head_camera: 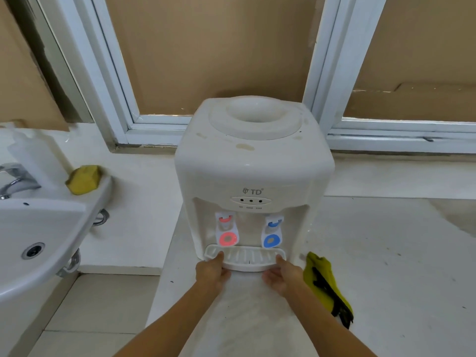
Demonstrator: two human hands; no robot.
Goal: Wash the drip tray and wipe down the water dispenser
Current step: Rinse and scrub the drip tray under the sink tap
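At the foot of the water dispenser (253,161), the white drip tray (244,257) sits in its slot directly beneath the two taps, its ribbed top facing up and its curved front edge projecting toward the person. Both hands are on it. The left hand (211,272) grips the tray's left end: the thumb lies across the upper surface near the left corner, and the remaining fingers curl under the front lip. The right hand (282,275) grips the right end in like fashion, thumb on top by the right corner, fingers tucked below the rim. The tray thus spans the gap between the two hands, held at both ends, level, and seated against the dispenser body; whether it has come free of the slot cannot be told.

Above the tray, the red tap (227,229) stands on the left and the blue tap (272,231) on the right, under a panel with three indicator dots. The dispenser's top shows brownish stains around the empty bottle well. The unit stands on a pale counter (386,253).

Just beside the right hand, on the counter, lies a crumpled yellow-green cloth (325,284) with black markings. Well to the left, a white sink (38,235) with a chrome faucet (15,180) adjoins the counter, and a yellow sponge (83,179) rests on the sink's rim.
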